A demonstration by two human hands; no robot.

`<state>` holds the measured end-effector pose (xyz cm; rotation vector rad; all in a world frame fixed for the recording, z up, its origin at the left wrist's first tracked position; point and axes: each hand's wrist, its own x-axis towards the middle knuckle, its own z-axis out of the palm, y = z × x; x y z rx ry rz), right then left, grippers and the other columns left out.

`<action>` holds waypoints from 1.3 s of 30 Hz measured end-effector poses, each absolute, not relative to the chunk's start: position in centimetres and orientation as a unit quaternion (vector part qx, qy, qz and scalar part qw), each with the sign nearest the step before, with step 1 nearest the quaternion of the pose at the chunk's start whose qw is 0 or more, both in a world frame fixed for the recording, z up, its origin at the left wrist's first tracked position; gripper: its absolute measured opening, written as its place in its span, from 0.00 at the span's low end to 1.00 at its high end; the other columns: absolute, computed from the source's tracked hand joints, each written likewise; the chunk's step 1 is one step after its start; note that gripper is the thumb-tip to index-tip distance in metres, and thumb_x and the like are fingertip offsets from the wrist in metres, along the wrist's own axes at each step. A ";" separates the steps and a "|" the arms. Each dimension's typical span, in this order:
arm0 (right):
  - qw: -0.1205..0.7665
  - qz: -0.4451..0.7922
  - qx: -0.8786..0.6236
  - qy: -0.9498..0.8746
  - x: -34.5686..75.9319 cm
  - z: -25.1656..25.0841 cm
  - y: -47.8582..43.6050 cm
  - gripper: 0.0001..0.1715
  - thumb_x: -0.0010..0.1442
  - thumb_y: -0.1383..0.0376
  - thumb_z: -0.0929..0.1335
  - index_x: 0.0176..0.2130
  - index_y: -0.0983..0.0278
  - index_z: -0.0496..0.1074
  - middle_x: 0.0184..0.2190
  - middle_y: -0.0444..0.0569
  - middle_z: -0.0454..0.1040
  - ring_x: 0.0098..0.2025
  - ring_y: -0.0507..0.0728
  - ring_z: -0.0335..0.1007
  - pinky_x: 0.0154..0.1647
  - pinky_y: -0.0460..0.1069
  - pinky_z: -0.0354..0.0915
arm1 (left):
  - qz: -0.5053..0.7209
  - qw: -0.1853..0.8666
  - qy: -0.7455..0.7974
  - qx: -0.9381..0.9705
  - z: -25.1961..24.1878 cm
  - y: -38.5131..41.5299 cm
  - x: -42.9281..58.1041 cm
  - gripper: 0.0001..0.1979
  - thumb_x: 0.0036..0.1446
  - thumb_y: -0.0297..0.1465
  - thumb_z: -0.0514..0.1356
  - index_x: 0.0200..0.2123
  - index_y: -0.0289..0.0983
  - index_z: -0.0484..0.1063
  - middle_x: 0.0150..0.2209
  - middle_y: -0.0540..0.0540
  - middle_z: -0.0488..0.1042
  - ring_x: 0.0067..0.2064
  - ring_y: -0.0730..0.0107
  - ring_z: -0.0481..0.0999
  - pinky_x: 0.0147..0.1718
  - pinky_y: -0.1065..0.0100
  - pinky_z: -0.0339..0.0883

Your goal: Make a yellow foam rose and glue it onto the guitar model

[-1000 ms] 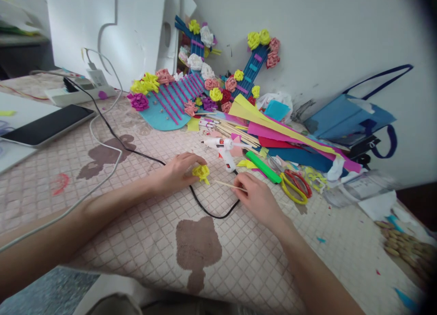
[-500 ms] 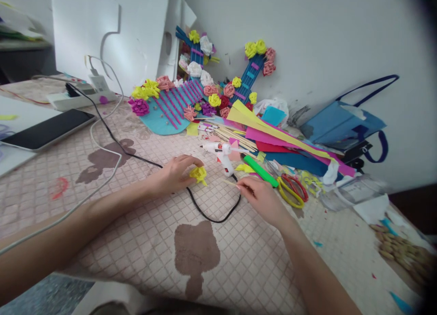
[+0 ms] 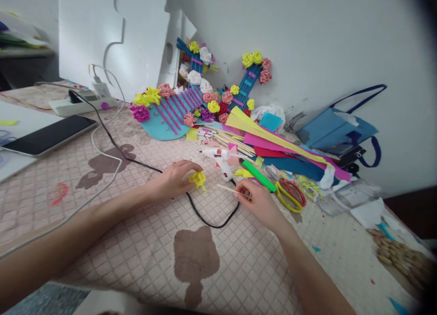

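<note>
Bare-skinned left hand [image 3: 175, 179] and right hand [image 3: 256, 199], left forearm [image 3: 102, 221] and right forearm [image 3: 303, 260] bare too, slim, tapering to bare wrists; nail detail too small to read, pale patch [image 3: 105, 302] at bottom edge maybe clothing, can't tell.

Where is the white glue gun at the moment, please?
In the head view, the white glue gun lies mid-picture, beyond the right hand, left of the green tool and in front of the wooden sticks.

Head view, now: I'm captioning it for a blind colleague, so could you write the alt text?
A person's left hand is at a yellow flower over a patterned tablecloth, while the right hand holds a thin stick pointing toward it. Beyond them are a white glue gun and a blue craft piece decorated with flowers.
</note>
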<state>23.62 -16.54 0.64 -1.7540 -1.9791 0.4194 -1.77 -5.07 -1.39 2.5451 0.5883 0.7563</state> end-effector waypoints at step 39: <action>0.115 -0.008 -0.656 -0.746 22.0 -0.7 -17.1 0.07 0.60 0.71 0.62 0.31 0.61 0.64 0.34 0.46 0.68 0.34 0.54 0.66 0.28 0.47 0.56 | 0.258 0.210 0.219 0.917 -1.9 -5.0 -1.6 0.15 0.55 0.27 0.56 0.47 0.37 0.64 0.45 0.44 0.71 0.47 0.65 0.71 0.47 0.63 0.66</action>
